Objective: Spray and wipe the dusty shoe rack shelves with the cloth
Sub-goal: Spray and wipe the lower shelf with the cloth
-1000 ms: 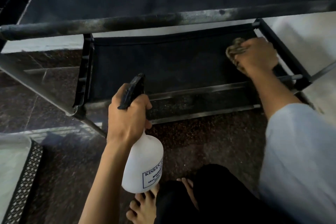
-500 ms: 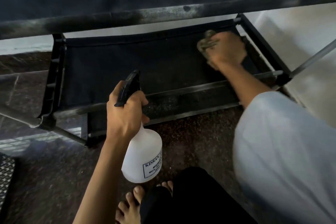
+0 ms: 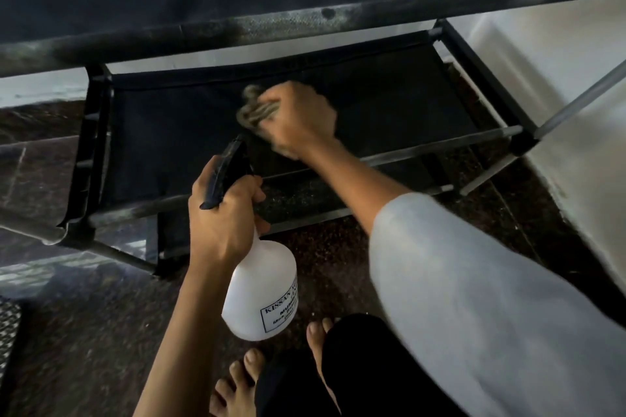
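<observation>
A black fabric shelf (image 3: 176,132) of the shoe rack stretches below a dusty front bar (image 3: 291,27) of the shelf above. My right hand (image 3: 298,118) grips a bunched greyish cloth (image 3: 254,110) and presses it on the middle of the lower shelf. My left hand (image 3: 220,213) holds a white spray bottle (image 3: 261,294) by its black trigger head (image 3: 225,173), in front of the rack. The bottle's nozzle points toward the shelf.
The rack's right corner post (image 3: 521,142) stands close to a white wall (image 3: 559,78). A dusty lower rail (image 3: 135,210) runs along the shelf front. Bare feet (image 3: 237,386) rest on the dark speckled floor (image 3: 84,332). A perforated black mat edge (image 3: 8,328) lies at far left.
My right hand has slid the cloth leftward from the shelf's right end to its middle. The left hand keeps the bottle in much the same place.
</observation>
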